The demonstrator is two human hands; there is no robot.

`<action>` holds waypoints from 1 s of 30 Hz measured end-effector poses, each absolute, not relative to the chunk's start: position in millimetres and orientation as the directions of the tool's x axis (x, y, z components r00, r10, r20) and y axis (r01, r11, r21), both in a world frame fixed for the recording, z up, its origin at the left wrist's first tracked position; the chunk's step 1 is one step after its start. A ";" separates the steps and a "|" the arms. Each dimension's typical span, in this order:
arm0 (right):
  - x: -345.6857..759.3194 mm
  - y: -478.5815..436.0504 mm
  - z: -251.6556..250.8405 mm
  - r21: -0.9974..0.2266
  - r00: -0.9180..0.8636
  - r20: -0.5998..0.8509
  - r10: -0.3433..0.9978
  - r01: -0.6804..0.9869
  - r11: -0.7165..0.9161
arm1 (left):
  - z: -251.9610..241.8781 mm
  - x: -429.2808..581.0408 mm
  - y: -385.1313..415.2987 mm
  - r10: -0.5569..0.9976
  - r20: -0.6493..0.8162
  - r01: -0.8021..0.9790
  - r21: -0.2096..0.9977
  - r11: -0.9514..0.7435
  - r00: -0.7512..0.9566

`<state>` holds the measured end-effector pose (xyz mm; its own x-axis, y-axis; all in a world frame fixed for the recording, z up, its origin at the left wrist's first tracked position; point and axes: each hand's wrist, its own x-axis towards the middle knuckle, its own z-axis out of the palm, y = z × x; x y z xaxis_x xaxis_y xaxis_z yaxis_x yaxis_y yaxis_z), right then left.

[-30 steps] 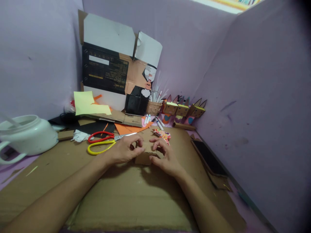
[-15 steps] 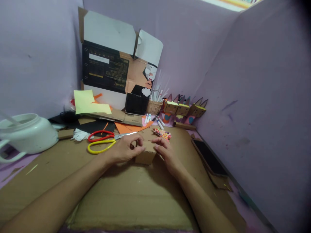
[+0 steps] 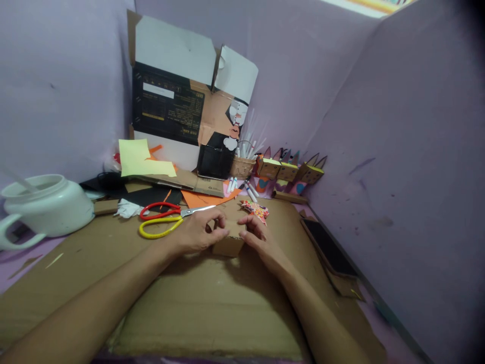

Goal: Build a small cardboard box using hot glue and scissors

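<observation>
A small brown cardboard box sits on the cardboard sheet in front of me, its top panel facing up. My left hand grips its left side, with thumb and curled fingers at the top edge. On the opposite side, my right hand holds the right edge between thumb and fingers. Scissors with one red and one yellow handle lie just left of my left hand, blades pointing right. Beyond my right hand rests a colourful patterned piece, whose kind I cannot make out.
A white pot stands at the left. A dark phone lies near the right wall. Behind are a flattened printed carton, a pot of straws and markers, loose markers and several cardboard animal figures.
The whole view has shifted slightly. Both hands stay on the box in nearly the same pose; nothing else has visibly moved.
</observation>
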<state>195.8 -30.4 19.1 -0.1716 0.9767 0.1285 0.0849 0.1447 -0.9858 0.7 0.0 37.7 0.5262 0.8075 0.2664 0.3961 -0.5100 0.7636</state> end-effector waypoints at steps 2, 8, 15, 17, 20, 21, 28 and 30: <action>197.8 -28.7 17.5 -0.987 -0.193 0.127 0.973 0.075 0.143 | 36.6 0.8 0.6 0.807 0.271 0.396 0.761 -0.514 0.525; 200.2 -24.3 16.0 -0.993 -0.242 0.110 0.964 0.012 0.117 | 35.9 1.6 0.6 0.804 0.288 0.382 0.764 -0.521 0.521; 199.9 -23.6 18.9 -0.995 -0.238 0.097 0.966 -0.017 0.096 | 37.1 2.6 1.5 0.802 0.284 0.365 0.776 -0.514 0.526; 200.5 -23.3 18.5 -0.996 -0.237 0.094 0.967 -0.022 0.092 | 36.3 3.0 2.5 0.802 0.288 0.358 0.779 -0.514 0.524; 201.1 -22.9 17.6 -0.996 -0.235 0.089 0.968 -0.024 0.086 | 35.7 2.7 3.6 0.796 0.301 0.356 0.772 -0.526 0.525; 201.2 -22.8 17.5 -0.996 -0.233 0.087 0.969 -0.024 0.083 | 35.7 2.5 3.8 0.796 0.302 0.359 0.769 -0.529 0.525; 200.4 -22.7 19.0 -0.998 -0.228 0.066 0.972 -0.034 0.060 | 34.7 2.0 4.4 0.804 0.292 0.385 0.760 -0.524 0.519; 200.6 -22.8 19.3 -0.998 -0.225 0.065 0.972 -0.039 0.058 | 35.3 2.2 4.3 0.807 0.280 0.390 0.763 -0.516 0.521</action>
<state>200.6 -22.8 19.3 -0.2253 0.9721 0.0652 -0.0385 0.0579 -0.9976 2.2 4.3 35.3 0.5206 0.8067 0.2797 0.3900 -0.5161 0.7626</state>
